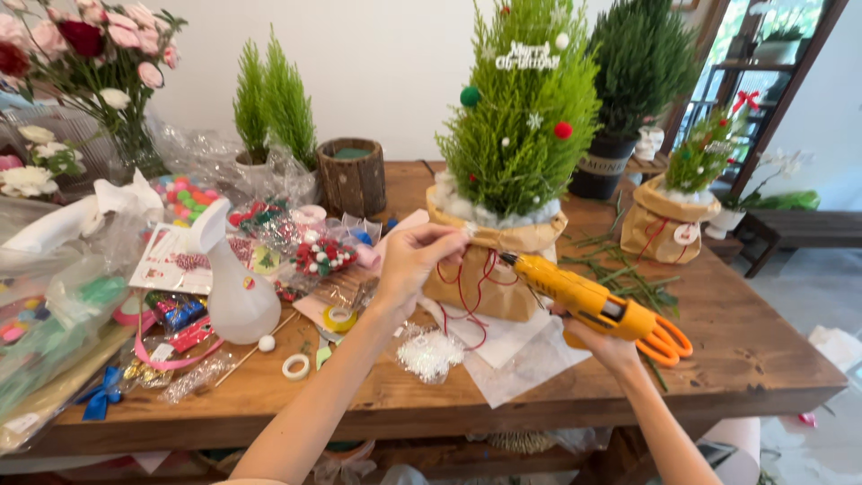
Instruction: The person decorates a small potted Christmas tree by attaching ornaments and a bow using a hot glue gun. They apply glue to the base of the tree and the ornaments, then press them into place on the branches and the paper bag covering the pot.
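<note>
Head view: the left hand (pixel 415 260) pinches red string (pixel 462 292) against the front left rim of the paper-wrapped tree pot (pixel 489 269), fingers closed. The right hand (pixel 606 346), right of the pot, grips the yellow glue gun (pixel 588 301). The gun's long axis slants up-left, nozzle just beside the pinch point.

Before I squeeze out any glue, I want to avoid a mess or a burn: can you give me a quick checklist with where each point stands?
1. Glue gun gripped in right hand: ok.
2. Nozzle aimed at the brown paper wrap of the small decorated tree: ok.
3. Left hand pinching the wrap's rim: ok, steadying it.
4. Left fingers apart from the hot tip: ok, though close.
5. Red string hanging loose over the wrap near the nozzle: not ok.
6. Glue ready at the tip: cannot tell.
</note>
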